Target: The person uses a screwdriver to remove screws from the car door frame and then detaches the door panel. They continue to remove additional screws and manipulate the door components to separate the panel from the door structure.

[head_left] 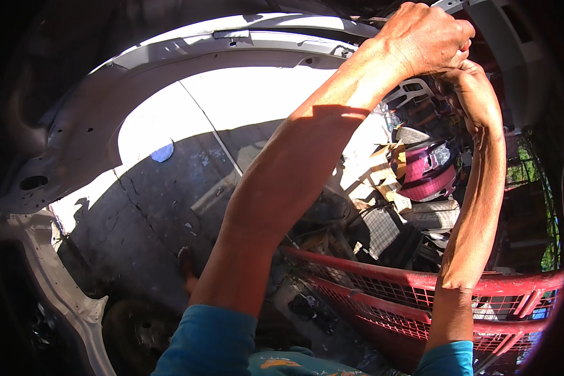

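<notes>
Both my arms, in teal sleeves, reach up to the far right, where the hands meet at the rim of a grey metal vehicle-like body frame [169, 53]. My left hand [423, 39] is closed, knuckles up, its fingers curled away from view. Just below and right of it, my right hand [473, 94] is closed too, bent at the wrist, with its fingertips in shadow. Whatever the fingers grip, if anything, is hidden behind them. A pale grey panel [514, 56] stands just right of the hands.
Red mesh metal racks [382, 272] stand low on the right. Beyond them lie a magenta plastic-looking part [427, 172], cardboard [382, 166] and other clutter. A pale blue round thing [163, 152] rests on the cracked concrete floor [138, 219]. A grey metal strut [75, 294] curves along the left.
</notes>
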The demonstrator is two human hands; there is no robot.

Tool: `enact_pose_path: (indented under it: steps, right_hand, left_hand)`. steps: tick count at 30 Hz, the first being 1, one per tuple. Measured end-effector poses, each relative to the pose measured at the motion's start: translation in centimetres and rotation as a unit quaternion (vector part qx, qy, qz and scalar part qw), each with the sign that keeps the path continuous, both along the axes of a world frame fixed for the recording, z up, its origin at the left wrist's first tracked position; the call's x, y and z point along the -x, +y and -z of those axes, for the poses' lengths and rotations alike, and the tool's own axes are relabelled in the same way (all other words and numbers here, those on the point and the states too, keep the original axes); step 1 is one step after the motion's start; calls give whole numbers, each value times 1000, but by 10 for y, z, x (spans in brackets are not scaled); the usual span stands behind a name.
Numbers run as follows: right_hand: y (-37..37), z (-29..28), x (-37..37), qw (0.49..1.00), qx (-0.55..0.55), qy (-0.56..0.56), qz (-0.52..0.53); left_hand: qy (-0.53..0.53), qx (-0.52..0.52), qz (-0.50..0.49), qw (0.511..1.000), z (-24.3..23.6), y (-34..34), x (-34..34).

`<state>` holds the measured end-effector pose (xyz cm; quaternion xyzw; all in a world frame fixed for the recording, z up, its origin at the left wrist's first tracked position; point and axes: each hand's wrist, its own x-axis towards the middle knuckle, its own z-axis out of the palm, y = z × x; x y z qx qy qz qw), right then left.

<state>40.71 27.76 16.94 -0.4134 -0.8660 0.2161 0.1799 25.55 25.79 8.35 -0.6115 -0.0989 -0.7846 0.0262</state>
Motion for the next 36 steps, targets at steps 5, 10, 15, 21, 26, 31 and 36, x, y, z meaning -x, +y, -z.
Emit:
enact_pose_path:
  steps: [5,10,15,21,26,31,36]
  right_hand:
    - [-2,3,7,1000,14,12,-12]
    - [-12,2,15,1000,7,15,5]
    - [-2,0,15,1000,12,1,-1]
    - [0,1,21,1000,2,-2,4]
    - [-6,0,28,1000,0,-24,4]
    - [-4,0,21,1000,10,1,22]
    - [2,1,18,1000,21,7,9]
  left_hand:
    - [36,8,-282,959,-7,14,5]
    - [-13,-28,-384,923,-10,20,4]
    - [-2,8,-390,921,-21,11,7]
    - [-14,5,-414,910,-17,15,15]
    - [23,25,-298,954,-8,18,30]
    - [7,-11,-365,931,0,18,17]
    - [-30,-36,-450,892,-6,19,10]
